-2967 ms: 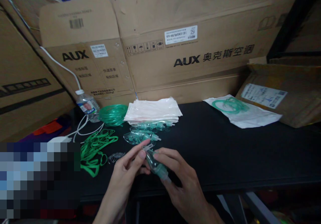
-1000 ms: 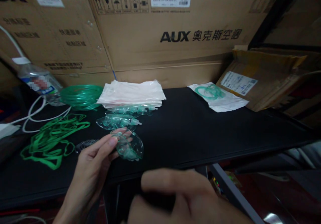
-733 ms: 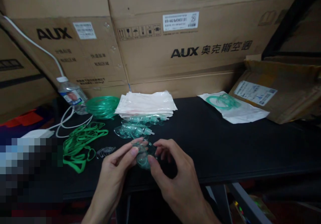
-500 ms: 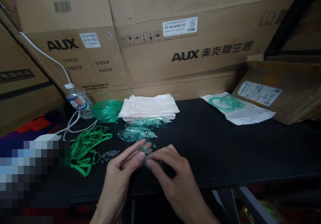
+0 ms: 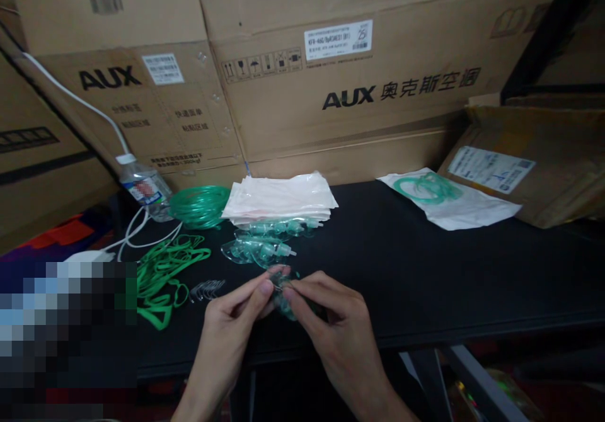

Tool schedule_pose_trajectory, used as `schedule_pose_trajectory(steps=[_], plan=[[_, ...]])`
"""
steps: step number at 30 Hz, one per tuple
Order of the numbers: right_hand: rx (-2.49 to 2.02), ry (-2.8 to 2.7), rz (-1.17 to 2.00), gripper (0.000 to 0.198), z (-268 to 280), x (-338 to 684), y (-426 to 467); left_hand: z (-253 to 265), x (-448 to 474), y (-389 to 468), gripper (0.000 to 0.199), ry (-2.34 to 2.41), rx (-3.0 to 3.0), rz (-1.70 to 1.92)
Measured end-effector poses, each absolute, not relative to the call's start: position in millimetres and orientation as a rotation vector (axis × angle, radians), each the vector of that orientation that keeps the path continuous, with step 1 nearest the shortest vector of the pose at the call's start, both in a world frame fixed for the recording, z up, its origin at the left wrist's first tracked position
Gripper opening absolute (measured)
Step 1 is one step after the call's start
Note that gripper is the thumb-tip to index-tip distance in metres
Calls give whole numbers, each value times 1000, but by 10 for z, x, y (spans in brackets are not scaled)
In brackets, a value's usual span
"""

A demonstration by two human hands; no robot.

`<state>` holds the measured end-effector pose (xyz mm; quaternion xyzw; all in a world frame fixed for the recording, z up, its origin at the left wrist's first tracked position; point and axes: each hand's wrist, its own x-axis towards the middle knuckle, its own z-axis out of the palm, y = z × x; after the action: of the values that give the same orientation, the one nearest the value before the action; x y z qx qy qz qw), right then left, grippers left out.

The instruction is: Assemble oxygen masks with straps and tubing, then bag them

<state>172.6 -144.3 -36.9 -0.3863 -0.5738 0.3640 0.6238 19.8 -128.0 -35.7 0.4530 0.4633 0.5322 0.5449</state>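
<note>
Just above the table's front edge, my left hand (image 5: 236,315) pinches a clear green oxygen mask (image 5: 284,306) between thumb and fingers. My right hand (image 5: 335,308) is closed on the mask's near right side, thumb and forefinger pressed together. A thin shiny line shows between my fingertips; I cannot make out whether it is a metal nose strip. Part of the mask is hidden by my fingers. Several more green masks (image 5: 258,249) lie just beyond my hands. Left of my left hand are several thin metal strips (image 5: 207,290) and a heap of green elastic straps (image 5: 158,280).
Behind the masks sits a stack of white packets (image 5: 281,196), beside coiled green tubing (image 5: 201,206). A plastic bottle (image 5: 144,186) and white cable stand at left. Another packet with tubing (image 5: 466,217) lies at right by a carton (image 5: 534,151). Large cardboard boxes (image 5: 283,126) wall the back.
The mask has turned slightly in my hands, and more of its green body shows below my fingertips. Both hands stay close together, with the right fingers shifted slightly. The view has moved a little.
</note>
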Motion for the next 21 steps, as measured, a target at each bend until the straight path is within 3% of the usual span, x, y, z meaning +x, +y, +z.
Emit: schedule_pose_trajectory(steps=[11, 21], plan=[[-862, -1429, 659, 22, -421, 1700, -1460, -374, 219, -1296, 44, 1207, 1093, 1311], [-835, -1463, 751, 21, -459, 1761, -1408, -328, 289, -1291, 44, 1271, 1144, 1386]])
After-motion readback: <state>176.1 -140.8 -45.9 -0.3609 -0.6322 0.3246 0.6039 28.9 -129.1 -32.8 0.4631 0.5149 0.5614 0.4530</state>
